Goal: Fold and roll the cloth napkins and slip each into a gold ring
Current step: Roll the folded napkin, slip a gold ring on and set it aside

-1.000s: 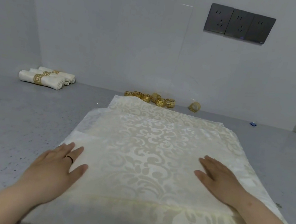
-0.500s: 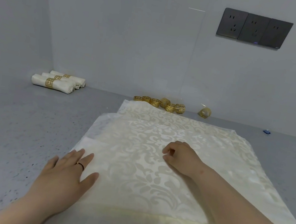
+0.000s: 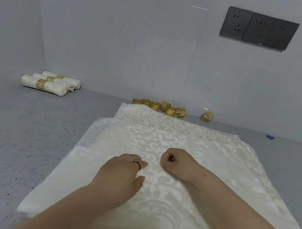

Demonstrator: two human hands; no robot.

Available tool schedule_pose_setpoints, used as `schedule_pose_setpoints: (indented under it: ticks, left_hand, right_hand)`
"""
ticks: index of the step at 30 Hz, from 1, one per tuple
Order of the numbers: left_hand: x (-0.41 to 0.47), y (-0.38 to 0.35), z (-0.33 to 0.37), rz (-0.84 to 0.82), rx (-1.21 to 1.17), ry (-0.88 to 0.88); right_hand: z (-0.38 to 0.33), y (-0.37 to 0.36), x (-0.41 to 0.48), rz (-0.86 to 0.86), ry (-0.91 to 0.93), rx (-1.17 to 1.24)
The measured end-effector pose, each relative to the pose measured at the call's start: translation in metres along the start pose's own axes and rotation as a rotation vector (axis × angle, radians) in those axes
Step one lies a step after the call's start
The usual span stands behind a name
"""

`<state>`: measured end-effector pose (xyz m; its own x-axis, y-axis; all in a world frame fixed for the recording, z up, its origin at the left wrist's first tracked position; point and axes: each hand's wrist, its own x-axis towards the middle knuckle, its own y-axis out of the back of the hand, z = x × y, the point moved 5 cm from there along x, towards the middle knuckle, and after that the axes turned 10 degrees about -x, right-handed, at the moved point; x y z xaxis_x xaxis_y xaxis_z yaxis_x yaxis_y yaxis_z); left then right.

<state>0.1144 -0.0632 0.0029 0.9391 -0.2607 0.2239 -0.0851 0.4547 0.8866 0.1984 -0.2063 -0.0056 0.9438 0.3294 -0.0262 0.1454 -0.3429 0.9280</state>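
A cream damask napkin (image 3: 172, 136) lies flat on top of other flat napkins on the grey table (image 3: 17, 144). My left hand (image 3: 123, 172) rests on the middle of the napkin, fingers bent down onto the cloth, thumb apart. Just to its right, my right hand (image 3: 178, 164) has its fingers curled and pinches the cloth at the napkin's middle. Several loose gold rings (image 3: 159, 106) lie in a row behind the napkins by the wall. One more gold ring (image 3: 206, 117) sits apart to their right.
Three rolled napkins in gold rings (image 3: 48, 83) lie at the back left by the wall corner. A small blue object (image 3: 270, 136) sits at the back right. Dark wall sockets (image 3: 257, 28) are above. The wall closes off the table's far side.
My left hand slid from the napkin's left edge to its middle and bent its fingers. My right hand stayed curled near the middle, shifting slightly right. The view moved closer.
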Motion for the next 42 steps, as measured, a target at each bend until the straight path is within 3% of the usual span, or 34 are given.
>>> schedule_pose_setpoints:
  ticks: [4, 8, 11, 17, 23, 28, 31, 35, 38, 42]
  left_hand:
    - [0.007, -0.012, -0.014, 0.071, -0.042, -0.046]
    - [0.008, -0.016, -0.015, 0.064, -0.14, -0.031]
    - [0.011, -0.018, -0.019, 0.059, -0.05, -0.052]
    - [0.011, -0.025, -0.023, 0.122, -0.017, -0.131]
    - [0.013, -0.025, -0.027, 0.06, -0.016, -0.085]
    - [0.017, -0.023, -0.026, 0.151, -0.021, -0.109]
    - [0.009, -0.009, -0.022, 0.21, -0.201, -0.041]
    - [-0.002, 0.026, -0.034, 0.542, -0.376, 0.112]
    - [-0.008, 0.041, -0.034, 0.628, -0.194, 0.048]
    - [-0.015, 0.04, -0.026, 0.553, 0.255, -0.294]
  right_hand:
    - [0.015, 0.019, 0.018, 0.083, -0.039, 0.05]
    - [0.039, 0.033, 0.053, 0.101, -0.168, -0.162]
    - [0.048, 0.038, 0.077, 0.059, -0.229, -0.362]
    - [0.052, 0.037, 0.102, 0.046, -0.262, -0.436]
    - [0.038, 0.052, 0.09, 0.184, -0.144, -0.433]
    - [0.013, 0.081, 0.054, 0.351, 0.008, -0.303]
    - [-0.004, 0.09, 0.019, 0.388, 0.085, -0.28]
    - [-0.021, 0.087, -0.035, 0.396, 0.216, -0.359]
    - [-0.026, 0.07, -0.071, 0.344, 0.278, -0.361]
    - [-0.031, 0.042, -0.102, 0.282, 0.385, -0.362]
